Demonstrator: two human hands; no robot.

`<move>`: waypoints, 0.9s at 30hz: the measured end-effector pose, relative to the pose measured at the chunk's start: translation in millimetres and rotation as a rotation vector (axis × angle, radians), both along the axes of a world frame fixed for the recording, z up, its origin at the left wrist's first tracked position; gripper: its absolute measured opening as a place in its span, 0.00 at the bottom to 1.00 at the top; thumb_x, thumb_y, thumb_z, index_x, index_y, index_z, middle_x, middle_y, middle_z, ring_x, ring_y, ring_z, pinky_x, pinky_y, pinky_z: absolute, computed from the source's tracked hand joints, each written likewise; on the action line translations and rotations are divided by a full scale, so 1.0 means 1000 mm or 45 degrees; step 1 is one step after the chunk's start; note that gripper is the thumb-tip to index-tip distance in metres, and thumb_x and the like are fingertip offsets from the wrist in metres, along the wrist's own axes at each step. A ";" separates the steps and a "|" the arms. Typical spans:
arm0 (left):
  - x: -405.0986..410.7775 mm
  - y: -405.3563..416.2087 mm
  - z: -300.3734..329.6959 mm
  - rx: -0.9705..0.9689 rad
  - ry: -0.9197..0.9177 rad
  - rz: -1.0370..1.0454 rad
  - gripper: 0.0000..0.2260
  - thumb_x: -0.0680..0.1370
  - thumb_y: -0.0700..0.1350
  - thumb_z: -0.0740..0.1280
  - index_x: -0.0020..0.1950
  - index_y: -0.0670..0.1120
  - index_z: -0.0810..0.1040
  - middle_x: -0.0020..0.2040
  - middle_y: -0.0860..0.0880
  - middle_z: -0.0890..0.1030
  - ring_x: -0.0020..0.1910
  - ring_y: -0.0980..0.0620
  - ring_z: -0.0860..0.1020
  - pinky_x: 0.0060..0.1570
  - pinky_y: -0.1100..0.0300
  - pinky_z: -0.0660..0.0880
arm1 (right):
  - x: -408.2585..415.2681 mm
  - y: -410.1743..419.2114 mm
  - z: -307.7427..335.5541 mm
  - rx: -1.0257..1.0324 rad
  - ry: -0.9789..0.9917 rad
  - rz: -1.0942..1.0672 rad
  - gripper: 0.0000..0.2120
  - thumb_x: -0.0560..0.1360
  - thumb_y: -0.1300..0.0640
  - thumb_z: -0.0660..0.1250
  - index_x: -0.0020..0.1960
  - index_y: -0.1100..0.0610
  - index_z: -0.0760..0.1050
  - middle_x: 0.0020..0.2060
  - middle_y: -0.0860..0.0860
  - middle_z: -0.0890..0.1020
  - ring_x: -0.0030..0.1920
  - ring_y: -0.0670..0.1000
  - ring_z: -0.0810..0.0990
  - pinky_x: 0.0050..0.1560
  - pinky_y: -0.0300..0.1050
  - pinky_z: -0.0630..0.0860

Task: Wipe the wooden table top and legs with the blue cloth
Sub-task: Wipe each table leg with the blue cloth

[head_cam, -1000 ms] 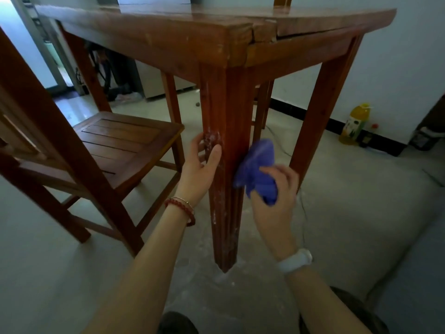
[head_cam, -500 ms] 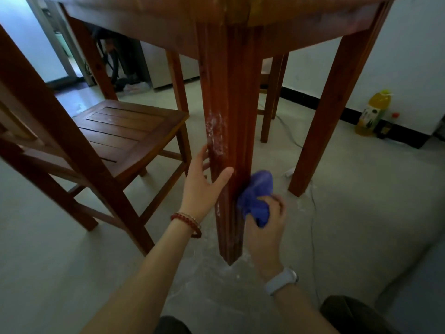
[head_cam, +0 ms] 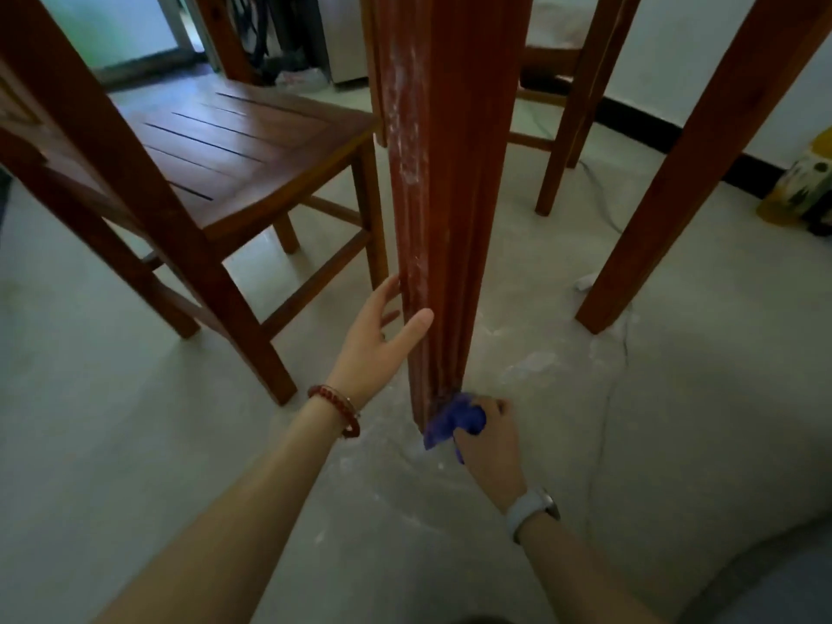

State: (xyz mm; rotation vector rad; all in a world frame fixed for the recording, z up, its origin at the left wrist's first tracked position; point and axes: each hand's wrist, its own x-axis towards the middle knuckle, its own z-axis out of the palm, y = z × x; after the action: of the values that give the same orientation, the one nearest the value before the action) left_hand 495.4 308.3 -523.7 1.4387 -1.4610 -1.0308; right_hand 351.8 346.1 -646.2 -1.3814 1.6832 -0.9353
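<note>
Right hand (head_cam: 488,436) fist-clenched around the bunched blue cloth (head_cam: 452,422), pressing it against the foot of the near table leg (head_cam: 443,195), at floor level. Left hand (head_cam: 380,335) fingers spread, thumb and fingers braced on the leg's left face, above the cloth. White dusty smears on the leg's upper left edge. Red bead bracelet (head_cam: 337,405) on left wrist, white watch (head_cam: 531,511) on right. Wooden slatted chair (head_cam: 234,146) left of the leg. Yellow bottle (head_cam: 801,186) by the far wall; label blurred, no legible text.
</note>
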 end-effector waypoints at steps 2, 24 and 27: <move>0.001 0.004 -0.003 0.069 -0.028 0.012 0.32 0.70 0.63 0.64 0.71 0.54 0.60 0.70 0.52 0.66 0.68 0.51 0.66 0.66 0.52 0.66 | 0.001 0.000 0.023 -0.305 -0.134 -0.208 0.12 0.68 0.67 0.67 0.42 0.55 0.66 0.50 0.53 0.66 0.42 0.50 0.72 0.44 0.33 0.71; 0.002 -0.019 0.013 -0.153 0.421 0.035 0.11 0.75 0.57 0.55 0.55 0.60 0.71 0.53 0.59 0.76 0.54 0.60 0.75 0.52 0.62 0.71 | 0.012 -0.039 0.165 -1.517 0.361 0.178 0.10 0.67 0.55 0.65 0.46 0.56 0.66 0.53 0.60 0.79 0.50 0.51 0.74 0.54 0.34 0.68; 0.003 -0.017 0.014 -0.140 0.388 -0.029 0.10 0.76 0.56 0.55 0.56 0.61 0.68 0.53 0.61 0.74 0.52 0.64 0.73 0.47 0.66 0.70 | 0.003 -0.027 0.089 -1.207 0.605 0.255 0.09 0.67 0.51 0.62 0.46 0.51 0.67 0.54 0.53 0.80 0.47 0.52 0.79 0.47 0.41 0.77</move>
State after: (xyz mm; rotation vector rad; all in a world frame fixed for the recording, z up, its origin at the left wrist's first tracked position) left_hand 498.6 290.8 -509.2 1.1336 -1.2925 -1.1116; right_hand 354.7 319.6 -557.4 -2.5018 1.3915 -1.4543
